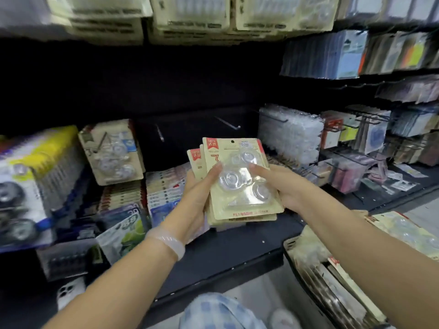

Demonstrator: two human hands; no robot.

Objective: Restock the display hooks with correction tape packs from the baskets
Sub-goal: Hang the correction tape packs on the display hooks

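Both hands hold a small stack of beige correction tape packs (pixel 240 184) with clear blisters and red corner labels, upright in front of the black display wall. My left hand (pixel 199 193) grips the stack's left edge, thumb across the front blister. My right hand (pixel 282 186) holds the right edge, thumb on the front pack. Two bare metal hooks, a left hook (pixel 159 133) and a right hook (pixel 228 124), stick out of the wall just above the stack. More of the same packs hang on a hook at the left (pixel 111 150). A basket (pixel 316 274) at lower right holds more packs.
Hanging stationery packs fill the hooks on the right (pixel 289 134) and the top row (pixel 190 13). Blue and yellow packs hang at far left (pixel 28 176). Flat packs lie stacked on the black shelf (pixel 164 186). A white phone (pixel 69 293) lies at lower left.
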